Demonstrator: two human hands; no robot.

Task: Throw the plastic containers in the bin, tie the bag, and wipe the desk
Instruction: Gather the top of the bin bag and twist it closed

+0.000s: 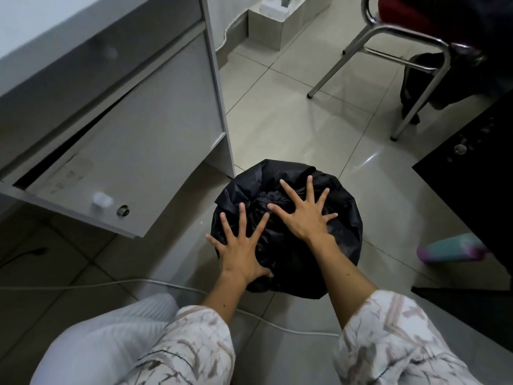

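Note:
A black bin bag [341, 218] covers a round bin on the tiled floor, its top gathered into a bunch [265, 198] at the middle. My left hand [241, 248] lies over the bag's near left side with fingers spread straight. My right hand [304, 212] is spread flat over the bag's middle, just right of the gathered bunch. Neither hand holds anything. No plastic containers are visible; the bag hides the bin's inside.
A white desk cabinet [133, 134] with its door ajar stands to the left. A metal chair [394, 51] is at the back right, a dark cabinet [477, 168] at the right. A white cable [111, 283] runs across the floor. A teal and purple bottle [449, 250] lies at right.

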